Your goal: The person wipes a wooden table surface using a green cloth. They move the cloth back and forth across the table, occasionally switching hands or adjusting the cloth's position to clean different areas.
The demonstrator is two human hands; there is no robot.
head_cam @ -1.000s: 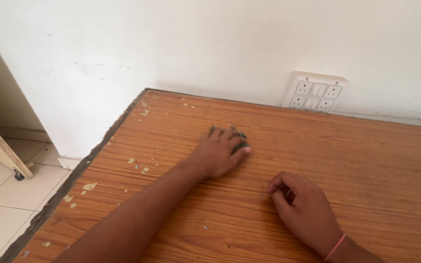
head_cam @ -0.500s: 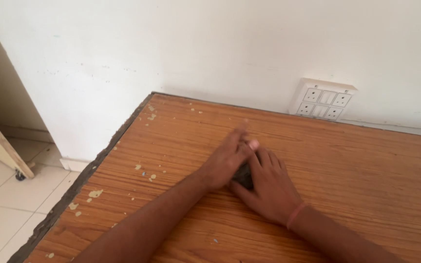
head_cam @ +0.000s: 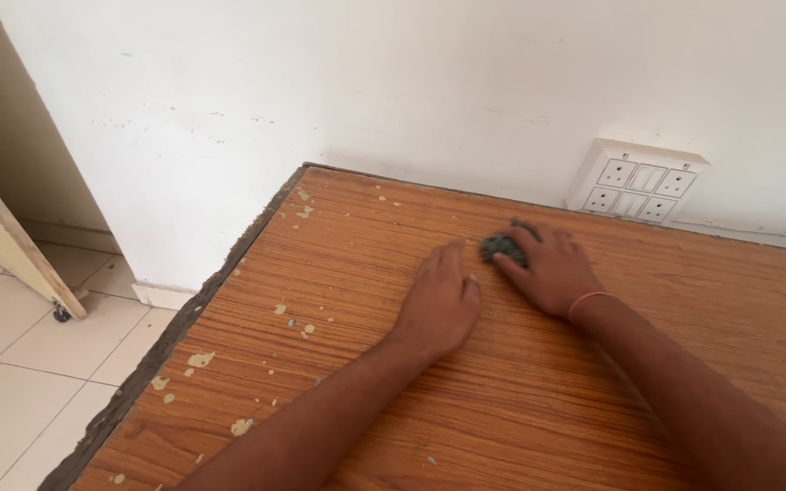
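Note:
A small dark grey-green scrubbing pad point(head_cam: 500, 247) lies on the brown wood-grain tabletop point(head_cam: 520, 400), near the wall. My right hand point(head_cam: 549, 269), with a pink band on its wrist, covers the pad and grips it with the fingers. Just left of it, my left hand point(head_cam: 439, 298) rests palm down on the wood and holds nothing. Its fingertips point toward the pad, a short gap away.
Pale paint flecks point(head_cam: 295, 320) dot the table's left part, along its dark rough edge point(head_cam: 152, 359). A white wall with a switch-and-socket plate point(head_cam: 637, 182) stands behind. Tiled floor point(head_cam: 20, 364) and a door's lower corner on a castor point(head_cam: 11, 245) lie to the left.
The pad has passed from my left hand to my right. The right hand came in from the lower right and took it near the wall. The left hand drew back and lies flat.

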